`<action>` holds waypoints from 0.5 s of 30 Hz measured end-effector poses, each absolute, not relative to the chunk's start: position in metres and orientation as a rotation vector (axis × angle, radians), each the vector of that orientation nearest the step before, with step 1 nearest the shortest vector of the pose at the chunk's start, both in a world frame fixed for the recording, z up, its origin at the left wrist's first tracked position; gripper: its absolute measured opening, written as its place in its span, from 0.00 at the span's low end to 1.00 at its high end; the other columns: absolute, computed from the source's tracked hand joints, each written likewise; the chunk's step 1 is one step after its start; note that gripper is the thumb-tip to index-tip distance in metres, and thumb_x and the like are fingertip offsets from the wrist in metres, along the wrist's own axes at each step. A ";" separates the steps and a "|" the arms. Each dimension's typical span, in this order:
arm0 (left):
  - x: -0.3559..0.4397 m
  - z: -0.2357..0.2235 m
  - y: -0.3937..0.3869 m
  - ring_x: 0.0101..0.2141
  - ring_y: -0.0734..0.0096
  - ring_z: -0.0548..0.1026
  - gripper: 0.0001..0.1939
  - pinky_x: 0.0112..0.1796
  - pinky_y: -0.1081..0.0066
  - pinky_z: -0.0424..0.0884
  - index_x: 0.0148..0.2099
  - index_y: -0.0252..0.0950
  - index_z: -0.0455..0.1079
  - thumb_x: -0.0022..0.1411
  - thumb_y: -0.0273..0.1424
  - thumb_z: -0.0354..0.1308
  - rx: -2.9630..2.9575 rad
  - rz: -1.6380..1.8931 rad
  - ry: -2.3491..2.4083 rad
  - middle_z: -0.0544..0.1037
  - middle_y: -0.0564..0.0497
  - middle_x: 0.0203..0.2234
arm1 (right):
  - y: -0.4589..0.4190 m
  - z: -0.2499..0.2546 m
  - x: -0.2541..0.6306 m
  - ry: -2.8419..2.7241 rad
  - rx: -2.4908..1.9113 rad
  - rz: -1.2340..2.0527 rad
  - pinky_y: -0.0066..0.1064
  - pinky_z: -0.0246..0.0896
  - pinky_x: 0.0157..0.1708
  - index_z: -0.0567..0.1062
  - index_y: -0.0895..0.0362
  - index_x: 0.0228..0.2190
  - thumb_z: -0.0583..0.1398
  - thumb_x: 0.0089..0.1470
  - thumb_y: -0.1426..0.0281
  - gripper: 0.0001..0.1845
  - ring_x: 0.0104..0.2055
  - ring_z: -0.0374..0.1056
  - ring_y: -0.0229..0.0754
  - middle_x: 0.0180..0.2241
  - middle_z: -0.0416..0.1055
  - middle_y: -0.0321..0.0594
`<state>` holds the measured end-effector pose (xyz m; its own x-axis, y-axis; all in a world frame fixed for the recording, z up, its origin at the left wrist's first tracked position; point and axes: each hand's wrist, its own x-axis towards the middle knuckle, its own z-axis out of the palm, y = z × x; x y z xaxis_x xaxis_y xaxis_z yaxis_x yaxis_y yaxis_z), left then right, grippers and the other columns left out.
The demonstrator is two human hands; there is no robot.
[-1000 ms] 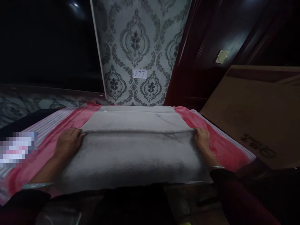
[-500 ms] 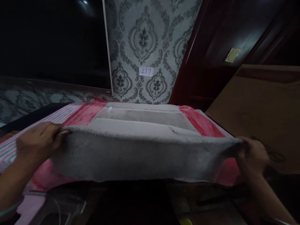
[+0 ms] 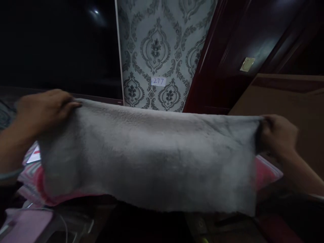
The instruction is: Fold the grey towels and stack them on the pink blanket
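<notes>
L hand (image 3: 43,109), R hand (image 3: 280,135) pinching fuzzy grey rect. cloth (image 3: 162,155) @ top corners.

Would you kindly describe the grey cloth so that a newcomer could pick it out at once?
Start at the patterned wall straight ahead, then look down. The grey cloth is stretched between the left hand and the right hand. Its plain grey surface sets it apart from the pinkish-red fabric showing past its sides.

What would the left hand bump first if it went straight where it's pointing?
Past the cloth it grips, the left hand would probably meet the black screen first, but depth is unclear.
</notes>
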<state>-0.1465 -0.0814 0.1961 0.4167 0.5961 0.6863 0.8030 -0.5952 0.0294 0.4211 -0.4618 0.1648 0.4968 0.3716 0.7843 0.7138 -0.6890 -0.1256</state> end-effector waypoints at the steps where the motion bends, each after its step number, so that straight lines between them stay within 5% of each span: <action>1: -0.131 0.205 -0.076 0.56 0.48 0.72 0.32 0.56 0.44 0.65 0.50 0.28 0.72 0.73 0.51 0.40 -2.361 -0.924 -1.207 0.74 0.47 0.49 | -0.447 0.173 0.421 -0.900 -2.333 -1.017 0.37 0.56 0.43 0.78 0.65 0.46 0.49 0.63 0.68 0.22 0.44 0.68 0.48 0.45 0.76 0.58; 4: -0.101 0.235 -0.067 0.57 0.54 0.72 0.32 0.56 0.52 0.65 0.51 0.26 0.72 0.74 0.49 0.40 -2.296 -1.000 -1.169 0.76 0.49 0.50 | -0.414 0.202 0.424 -0.839 -2.332 -1.015 0.37 0.53 0.42 0.76 0.69 0.49 0.47 0.67 0.66 0.25 0.45 0.66 0.47 0.47 0.75 0.61; 9: -0.094 0.272 -0.057 0.60 0.43 0.68 0.35 0.57 0.48 0.63 0.56 0.17 0.68 0.74 0.49 0.41 -2.141 -1.194 -1.183 0.74 0.40 0.55 | -0.403 0.237 0.445 -0.752 -2.180 -1.146 0.41 0.51 0.46 0.72 0.71 0.51 0.47 0.67 0.67 0.23 0.50 0.63 0.48 0.50 0.70 0.61; 12: -0.106 0.254 -0.046 0.58 0.37 0.69 0.38 0.54 0.42 0.65 0.54 0.16 0.69 0.74 0.49 0.37 -2.141 -1.086 -1.213 0.74 0.34 0.54 | -0.412 0.216 0.459 -0.768 -2.104 -1.186 0.42 0.52 0.48 0.72 0.67 0.48 0.49 0.63 0.69 0.20 0.51 0.63 0.50 0.48 0.71 0.60; 15: -0.129 0.196 -0.030 0.51 0.45 0.75 0.36 0.51 0.47 0.68 0.43 0.24 0.72 0.71 0.52 0.36 -2.231 -0.936 -1.175 0.76 0.38 0.41 | -0.423 0.153 0.463 -0.882 -2.082 -1.119 0.42 0.56 0.47 0.75 0.61 0.43 0.49 0.58 0.69 0.18 0.47 0.66 0.52 0.43 0.74 0.58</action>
<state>-0.1291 -0.0300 0.1962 0.4071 0.5367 0.7391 0.8405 -0.5369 -0.0731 0.4631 -0.4226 0.1531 0.4211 0.2665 0.8670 0.7806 -0.5932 -0.1968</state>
